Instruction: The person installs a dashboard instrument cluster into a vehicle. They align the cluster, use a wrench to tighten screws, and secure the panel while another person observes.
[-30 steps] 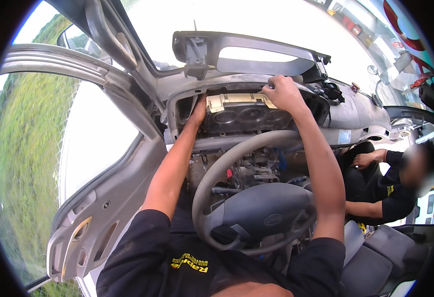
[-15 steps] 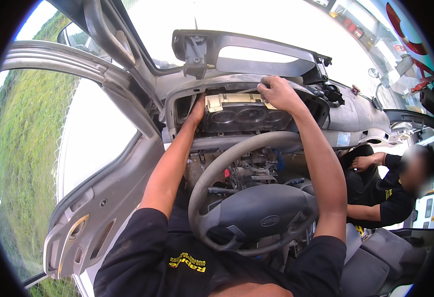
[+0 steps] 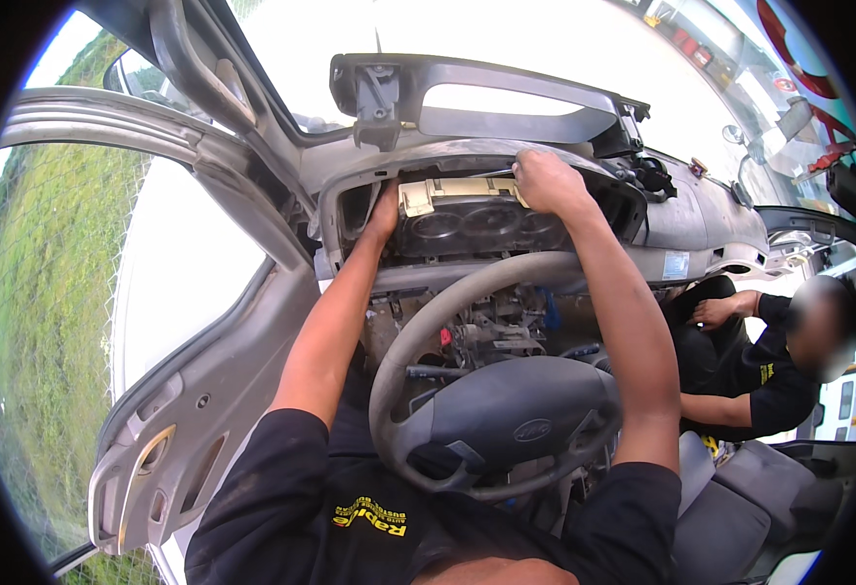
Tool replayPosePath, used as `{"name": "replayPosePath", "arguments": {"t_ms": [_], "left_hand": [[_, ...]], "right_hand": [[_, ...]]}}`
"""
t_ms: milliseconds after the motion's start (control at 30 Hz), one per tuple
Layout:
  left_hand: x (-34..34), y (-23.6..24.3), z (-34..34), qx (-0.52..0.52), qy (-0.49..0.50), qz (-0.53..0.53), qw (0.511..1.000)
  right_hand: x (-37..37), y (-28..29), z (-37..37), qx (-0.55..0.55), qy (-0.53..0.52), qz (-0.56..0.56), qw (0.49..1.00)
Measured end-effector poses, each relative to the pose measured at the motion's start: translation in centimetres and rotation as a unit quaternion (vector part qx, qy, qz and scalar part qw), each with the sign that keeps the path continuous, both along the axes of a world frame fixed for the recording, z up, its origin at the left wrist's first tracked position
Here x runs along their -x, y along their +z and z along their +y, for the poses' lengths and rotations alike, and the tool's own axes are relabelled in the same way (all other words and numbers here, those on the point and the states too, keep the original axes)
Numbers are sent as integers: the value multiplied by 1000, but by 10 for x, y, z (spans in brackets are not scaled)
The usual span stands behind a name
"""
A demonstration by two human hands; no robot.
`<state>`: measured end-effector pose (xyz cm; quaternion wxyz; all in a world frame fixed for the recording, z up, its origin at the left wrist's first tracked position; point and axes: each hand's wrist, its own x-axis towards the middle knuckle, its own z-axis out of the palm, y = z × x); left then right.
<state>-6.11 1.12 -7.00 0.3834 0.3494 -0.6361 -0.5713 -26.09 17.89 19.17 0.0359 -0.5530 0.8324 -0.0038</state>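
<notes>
Head camera looks down, close, onto the dashboard (image 3: 701,229).

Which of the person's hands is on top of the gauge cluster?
The right hand grips the gauge cluster's top edge; the left hand is pressed against its left side instead.

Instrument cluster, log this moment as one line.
left hand: on instrument cluster left edge | right hand: gripping its top | steering wheel: below

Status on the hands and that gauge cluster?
Left hand on instrument cluster left edge, right hand gripping its top. Cluster sits in dash opening. Steering wheel close below, between forearms.
</notes>
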Motion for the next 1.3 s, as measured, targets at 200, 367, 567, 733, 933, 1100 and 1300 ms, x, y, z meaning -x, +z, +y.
{"name": "replayPosePath", "arguments": {"t_ms": [200, 367, 567, 733, 933, 1100, 1300], "left_hand": [[-77, -72, -94, 77, 18, -57, 995], [-61, -87, -88, 71, 9, -50, 996], [-65, -93, -96, 89, 14, -46, 995], [-69, -84, -97, 93, 15, -103, 990], [-59, -37, -63, 49, 17, -48, 997], [-55, 11, -39, 22, 16, -4, 1000], [-55, 37, -28, -4, 14, 28, 1000]], "right_hand": [[-54, 27, -20, 77, 108, -13, 991], [-52, 31, -13, 91, 135, -5, 987], [-72, 40, -15, 124, 227, -12, 966], [-84, 45, -17, 129, 246, 17, 961], [-88, 46, -15, 126, 260, 48, 956], [-96, 39, -28, 119, 288, 50, 949], [-121, 40, -40, 116, 318, 54, 940]]}}
